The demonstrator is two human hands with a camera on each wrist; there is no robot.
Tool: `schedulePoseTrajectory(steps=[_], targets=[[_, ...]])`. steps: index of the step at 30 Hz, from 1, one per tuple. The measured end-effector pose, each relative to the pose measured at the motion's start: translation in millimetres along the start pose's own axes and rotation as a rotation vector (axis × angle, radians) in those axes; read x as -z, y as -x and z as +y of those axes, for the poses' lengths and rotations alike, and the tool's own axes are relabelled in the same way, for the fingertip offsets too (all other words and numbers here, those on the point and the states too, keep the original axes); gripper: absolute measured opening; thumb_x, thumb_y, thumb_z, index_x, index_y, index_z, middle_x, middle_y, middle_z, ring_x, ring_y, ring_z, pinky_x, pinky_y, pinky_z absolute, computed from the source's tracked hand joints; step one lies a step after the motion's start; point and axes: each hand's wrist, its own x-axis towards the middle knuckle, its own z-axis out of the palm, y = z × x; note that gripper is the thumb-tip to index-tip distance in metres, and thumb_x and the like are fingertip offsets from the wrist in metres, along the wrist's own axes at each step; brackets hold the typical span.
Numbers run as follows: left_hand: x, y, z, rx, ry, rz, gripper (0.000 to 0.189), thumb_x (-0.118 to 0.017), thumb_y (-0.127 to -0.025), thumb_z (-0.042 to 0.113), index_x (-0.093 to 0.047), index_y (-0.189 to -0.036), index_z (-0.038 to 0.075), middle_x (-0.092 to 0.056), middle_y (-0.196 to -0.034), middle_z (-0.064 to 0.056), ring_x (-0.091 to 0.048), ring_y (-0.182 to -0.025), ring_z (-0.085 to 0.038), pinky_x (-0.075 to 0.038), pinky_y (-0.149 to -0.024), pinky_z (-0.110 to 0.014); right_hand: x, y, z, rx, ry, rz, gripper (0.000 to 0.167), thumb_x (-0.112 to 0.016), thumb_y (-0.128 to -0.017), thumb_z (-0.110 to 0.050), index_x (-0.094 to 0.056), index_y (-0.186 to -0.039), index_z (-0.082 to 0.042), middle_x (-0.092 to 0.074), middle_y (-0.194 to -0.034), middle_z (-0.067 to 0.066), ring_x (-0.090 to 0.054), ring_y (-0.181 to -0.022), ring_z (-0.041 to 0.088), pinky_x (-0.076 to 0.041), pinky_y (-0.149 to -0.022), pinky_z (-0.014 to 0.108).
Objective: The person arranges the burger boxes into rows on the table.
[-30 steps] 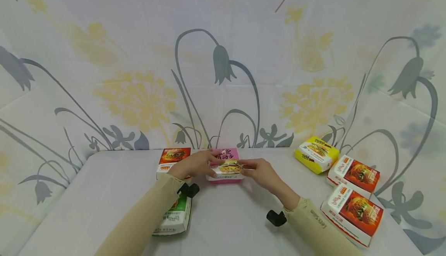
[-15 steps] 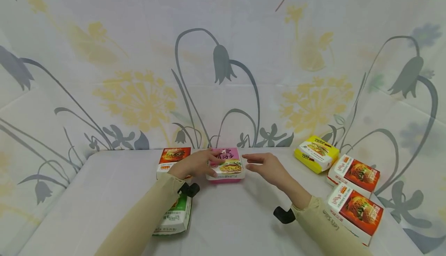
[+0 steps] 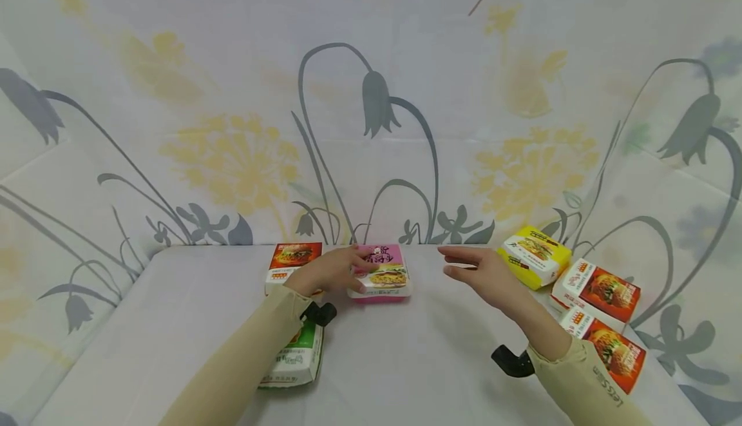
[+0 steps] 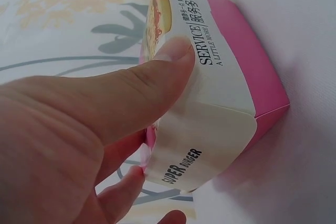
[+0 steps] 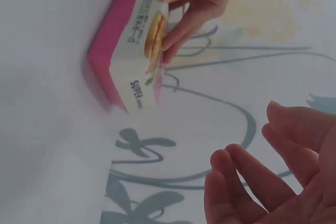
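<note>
A pink and white burger box [image 3: 382, 274] lies on the white table at the middle, lid down. My left hand [image 3: 332, 272] rests over its left end, fingers lying across the top. In the left wrist view, the thumb [image 4: 173, 56] presses along the front upper edge, while the other fingers pass behind the lid. Off to the right and above the table, my right hand [image 3: 478, 271] is held with fingers loosely extended and nothing between them. The right wrist view shows a gap between that hand [image 5: 278, 166] and the pink box [image 5: 123, 51].
Left of the pink box stands a red and white burger box [image 3: 292, 255], partly behind my left hand. A green and white box [image 3: 295, 365] sits below my left forearm. At right are a yellow box [image 3: 536, 255] and two red burger boxes [image 3: 597, 287], one partly under my right sleeve.
My right hand has let go of the pink box's right side and moved right and away. My left hand stays on the box. The head view has shifted slightly.
</note>
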Motion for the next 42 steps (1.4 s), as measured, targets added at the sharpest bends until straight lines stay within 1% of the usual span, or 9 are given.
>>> schedulePoseTrajectory(steps=[11,22,28,32,34,36,39,41,42], targets=[[2.1,-1.2,1.4,-0.015,-0.021,-0.002,0.055,-0.077,-0.088,0.023,-0.06,-0.14,0.027,-0.035,-0.159,0.002,-0.019,-0.15,-0.029,-0.022,-0.117,-0.052,41,42.1,15,-0.071,0.089,0.098,0.05,-0.066,-0.097,-0.032,-0.058,-0.14,-0.007,-0.061,-0.135,0.013,-0.061,-0.118,0.032,-0.053,-0.091,0.038],[1.2,-1.6,1.2,-0.044,-0.029,-0.007,0.054,-0.077,-0.088,0.022,-0.06,-0.139,0.024,-0.035,-0.159,0.0,-0.018,-0.15,-0.029,-0.022,-0.117,-0.05,50,77.1,33,-0.223,0.162,0.123,0.056,-0.067,-0.095,-0.04,-0.059,-0.138,-0.005,-0.064,-0.128,0.018,-0.065,-0.109,0.032,-0.056,-0.081,0.035],[-2.3,-3.1,-0.1,-0.017,-0.024,-0.007,0.054,-0.077,-0.088,0.023,-0.06,-0.139,0.026,-0.035,-0.159,0.002,-0.019,-0.15,-0.027,-0.022,-0.118,-0.049,60,95.0,44,-0.27,0.229,0.154,0.062,-0.066,-0.094,-0.047,-0.057,-0.141,-0.009,-0.056,-0.138,0.021,-0.065,-0.109,0.033,-0.054,-0.072,0.028],[-2.5,-3.0,-0.9,-0.017,-0.016,-0.007,0.055,-0.077,-0.088,0.023,-0.06,-0.139,0.026,-0.034,-0.159,0.002,-0.018,-0.15,-0.027,-0.021,-0.118,-0.049,68,103.8,51,-0.307,0.223,0.16,0.065,-0.065,-0.094,-0.049,-0.054,-0.143,-0.008,-0.057,-0.134,0.027,-0.065,-0.075,0.024,-0.044,-0.048,0.03],[-2.0,-2.5,-1.2,-0.018,-0.014,-0.009,0.056,-0.077,-0.088,0.023,-0.059,-0.14,0.027,-0.033,-0.159,0.003,-0.017,-0.15,-0.026,-0.021,-0.118,-0.049,73,107.1,55,-0.328,0.223,0.169,0.066,-0.065,-0.094,-0.049,-0.053,-0.144,-0.008,-0.067,-0.116,0.026,-0.053,-0.054,0.019,-0.039,-0.041,0.033],[-1.7,-2.0,-1.5,-0.021,-0.014,-0.01,0.056,-0.077,-0.088,0.022,-0.059,-0.14,0.026,-0.032,-0.16,0.003,-0.016,-0.15,-0.026,-0.02,-0.118,-0.049,78,110.3,60,-0.344,0.23,0.176,0.068,-0.065,-0.093,-0.05,-0.052,-0.145,-0.007,-0.065,-0.116,0.028,-0.039,-0.043,0.018,-0.036,-0.038,0.033],[-1.4,-1.8,-2.0,-0.019,-0.015,-0.01,0.056,-0.077,-0.088,0.023,-0.059,-0.14,0.027,-0.032,-0.16,0.004,-0.016,-0.151,-0.026,-0.02,-0.118,-0.049,86,113.5,68,-0.364,0.309,0.184,0.069,-0.066,-0.093,-0.05,-0.052,-0.144,-0.006,-0.063,-0.117,0.03,-0.055,-0.058,0.024,-0.04,-0.045,0.031],[-1.6,-2.0,-2.6,-0.017,-0.018,-0.008,0.055,-0.077,-0.088,0.023,-0.059,-0.14,0.027,-0.033,-0.16,0.004,-0.016,-0.151,-0.026,-0.021,-0.118,-0.05,91,115.3,71,-0.367,0.369,0.178,0.068,-0.064,-0.094,-0.051,-0.053,-0.143,-0.005,-0.052,-0.133,0.036,-0.062,-0.079,0.032,-0.041,-0.052,0.031],[-1.6,-2.1,-3.1,-0.016,-0.019,-0.007,0.055,-0.077,-0.088,0.023,-0.059,-0.14,0.027,-0.033,-0.16,0.004,-0.016,-0.151,-0.026,-0.021,-0.118,-0.05,93,115.7,72,-0.367,0.399,0.177,0.066,-0.063,-0.095,-0.049,-0.053,-0.143,-0.004,-0.051,-0.133,0.036,-0.062,-0.09,0.038,-0.044,-0.056,0.034]])
